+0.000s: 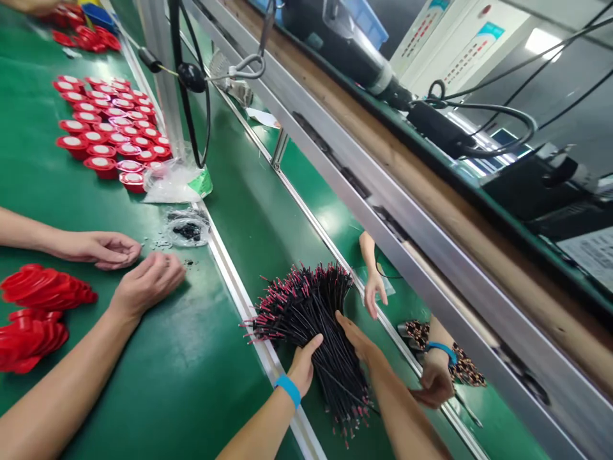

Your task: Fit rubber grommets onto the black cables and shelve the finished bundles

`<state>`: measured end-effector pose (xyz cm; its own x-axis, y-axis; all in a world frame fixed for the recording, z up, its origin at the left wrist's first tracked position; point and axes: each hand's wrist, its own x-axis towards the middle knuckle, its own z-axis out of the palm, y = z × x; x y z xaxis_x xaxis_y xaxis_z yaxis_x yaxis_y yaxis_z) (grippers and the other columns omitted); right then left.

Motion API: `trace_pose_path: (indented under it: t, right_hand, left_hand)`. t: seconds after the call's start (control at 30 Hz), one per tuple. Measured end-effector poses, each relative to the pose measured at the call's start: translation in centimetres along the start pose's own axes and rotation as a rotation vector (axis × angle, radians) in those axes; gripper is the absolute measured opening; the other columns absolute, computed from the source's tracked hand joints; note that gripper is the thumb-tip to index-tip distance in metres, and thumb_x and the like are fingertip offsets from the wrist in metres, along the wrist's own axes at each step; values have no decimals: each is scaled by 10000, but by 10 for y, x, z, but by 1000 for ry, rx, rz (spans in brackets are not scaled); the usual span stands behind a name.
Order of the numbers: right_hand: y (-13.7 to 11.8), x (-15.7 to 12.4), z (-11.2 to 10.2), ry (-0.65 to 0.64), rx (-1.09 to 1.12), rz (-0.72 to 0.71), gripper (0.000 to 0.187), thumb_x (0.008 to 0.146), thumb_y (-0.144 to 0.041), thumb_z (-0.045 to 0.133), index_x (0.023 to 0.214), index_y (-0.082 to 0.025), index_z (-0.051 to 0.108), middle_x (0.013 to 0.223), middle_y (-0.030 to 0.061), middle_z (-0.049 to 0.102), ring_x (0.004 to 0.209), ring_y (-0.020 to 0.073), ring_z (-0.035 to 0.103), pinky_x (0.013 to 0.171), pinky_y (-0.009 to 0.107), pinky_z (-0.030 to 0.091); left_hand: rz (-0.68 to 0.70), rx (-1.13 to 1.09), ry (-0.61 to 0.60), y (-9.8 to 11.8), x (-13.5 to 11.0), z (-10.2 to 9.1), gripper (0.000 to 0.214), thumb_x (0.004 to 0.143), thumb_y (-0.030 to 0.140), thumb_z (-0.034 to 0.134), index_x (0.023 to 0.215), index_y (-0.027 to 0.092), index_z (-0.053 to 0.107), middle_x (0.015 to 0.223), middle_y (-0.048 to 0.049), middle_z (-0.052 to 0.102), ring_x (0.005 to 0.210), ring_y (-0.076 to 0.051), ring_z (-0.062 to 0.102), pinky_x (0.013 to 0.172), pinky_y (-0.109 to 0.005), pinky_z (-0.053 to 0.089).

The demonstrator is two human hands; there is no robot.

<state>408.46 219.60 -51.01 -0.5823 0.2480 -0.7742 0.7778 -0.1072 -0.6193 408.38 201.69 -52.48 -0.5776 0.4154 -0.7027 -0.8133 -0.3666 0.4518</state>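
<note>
A thick bundle of black wires (316, 319) with red tips lies between my two hands over the green conveyor belt. My left hand (302, 367), with a blue band at the wrist, grips the bundle's near left side, thumb on top. On the opposite side my right hand (354, 335) is wrapped round the wires, its thumb on top and its other fingers hidden. The wire ends fan out widely at the far end and hang closer together at the near end.
A co-worker's hands (151, 278) are at the left beside a bag of small black parts (188, 229) and stacked red parts (45, 287). Rows of red cups (115, 128) stand farther back. Across the belt are another person's hands (376, 291). A metal rail (383, 185) crosses overhead.
</note>
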Motion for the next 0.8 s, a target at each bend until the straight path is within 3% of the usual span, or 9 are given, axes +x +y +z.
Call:
trace_pose_path:
  t: [0.07,0.17,0.33,0.63,0.8]
  right_hand:
    - [18,-23,14,-59,123,49,764,719,-831,693,1178,-221,731,1120,126,788,1210,358,689,1060,548,529]
    - [46,-50,40,-63,287,71,901,613,-887,711,1163,-173,714,1162,175,771,1224,385,678,1075,575,516]
    - [73,-75,73,1,496,65,808,697,-802,732,1223,-190,685,1241,169,748,1287,367,644,1108,548,499]
    - [79,-89,76,54,654,55,795,675,-657,869,1287,-197,652,1236,141,760,1244,335,679,1106,498,517]
    - [86,-107,84,55,678,105,690,733,-641,823,1199,-146,706,1172,179,775,1200,355,703,1038,521,560]
  left_hand:
    - [-44,33,-78,14,-10,-13,223,866,458,696,916,274,812,1036,-75,817,1127,-337,745,981,-464,610]
    - [-98,95,-169,36,-24,-28,264,894,468,659,790,279,811,847,-52,804,983,-351,781,868,-500,634]
    - [-118,204,-195,58,-40,-31,257,930,456,628,841,273,785,876,-56,796,962,-305,777,809,-442,628]
    - [-193,371,-331,73,-44,-25,425,988,476,483,876,196,783,854,-82,801,955,-313,781,847,-469,616]
    - [-93,518,-370,74,-57,-21,445,1016,504,489,923,164,761,878,-90,792,909,-286,772,850,-464,624]
